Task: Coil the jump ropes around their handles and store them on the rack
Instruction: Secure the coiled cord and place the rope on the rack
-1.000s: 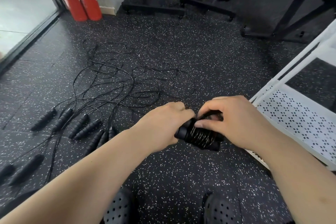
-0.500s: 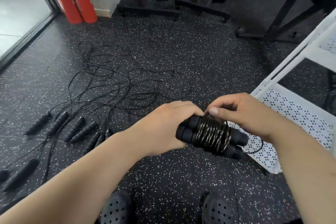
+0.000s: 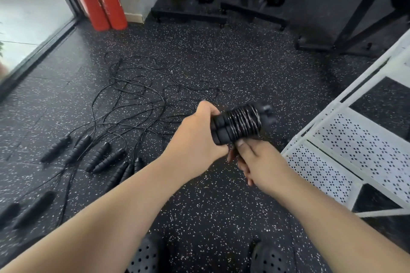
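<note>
Risk: coils on jump rope bundle (image 3: 240,124) could spring loose if tail isn't tucked before I move to white rack (image 3: 324,175). Pose: left hand (image 3: 197,137) wrapped tight round bundle's left end, holding it mid-air near rack; right hand (image 3: 257,162) below, thumb touching bundle, fingers curled, can't tell if pinching cord.

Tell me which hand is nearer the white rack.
Right. The right hand sits just beside the white rack, at its lower corner; the left hand is farther away, gripping the coiled jump rope.
</note>
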A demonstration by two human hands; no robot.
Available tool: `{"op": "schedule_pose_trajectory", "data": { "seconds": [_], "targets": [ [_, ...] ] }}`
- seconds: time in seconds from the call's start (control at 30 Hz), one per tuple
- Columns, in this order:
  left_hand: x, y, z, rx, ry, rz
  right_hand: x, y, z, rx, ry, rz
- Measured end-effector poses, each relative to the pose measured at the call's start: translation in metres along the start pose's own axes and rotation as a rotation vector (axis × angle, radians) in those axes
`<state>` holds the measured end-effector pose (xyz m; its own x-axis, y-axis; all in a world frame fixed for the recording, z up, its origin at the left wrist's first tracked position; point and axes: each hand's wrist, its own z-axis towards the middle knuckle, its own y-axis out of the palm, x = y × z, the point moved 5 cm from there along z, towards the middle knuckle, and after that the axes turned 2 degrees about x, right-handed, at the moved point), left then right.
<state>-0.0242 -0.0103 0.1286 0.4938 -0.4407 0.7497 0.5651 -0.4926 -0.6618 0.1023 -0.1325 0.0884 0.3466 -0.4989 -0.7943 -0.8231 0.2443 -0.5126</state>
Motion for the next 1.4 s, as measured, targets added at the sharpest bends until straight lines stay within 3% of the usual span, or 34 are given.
{"op": "schedule_pose_trajectory", "data": {
  "seconds": [0.1,0.27,0.43,0.57,0.73,0.93,1.27,1.4],
  "targets": [
    [-0.016,-0.012,0.01,0.079,-0.065,0.06,-0.012,0.021,-0.017,-0.101,-0.114,-0.261],
    [-0.025,-0.001,0.012,-0.023,0.016,0.372,-0.041,0.019,-0.04,-0.13,-0.204,-0.443],
    [-0.024,0.013,0.006,-0.189,0.102,0.481,-0.061,-0.016,-0.041,0.016,-0.335,-0.825],
    [-0.008,0.022,-0.003,-0.313,0.262,0.517,-0.056,-0.045,-0.021,0.083,-0.362,-0.698],
    [0.004,0.035,-0.019,-0.452,0.406,0.445,-0.044,-0.058,-0.006,-0.025,-0.307,-0.511],
    [0.014,0.026,-0.021,-0.406,0.459,0.32,-0.036,-0.065,0.0,-0.163,-0.214,-0.104],
    [0.021,0.028,-0.025,-0.415,0.554,0.402,-0.033,-0.068,0.002,-0.199,-0.209,-0.189],
    [0.018,0.023,-0.026,-0.412,0.489,0.314,-0.03,-0.067,0.002,-0.208,-0.167,-0.08]
  ]
}}
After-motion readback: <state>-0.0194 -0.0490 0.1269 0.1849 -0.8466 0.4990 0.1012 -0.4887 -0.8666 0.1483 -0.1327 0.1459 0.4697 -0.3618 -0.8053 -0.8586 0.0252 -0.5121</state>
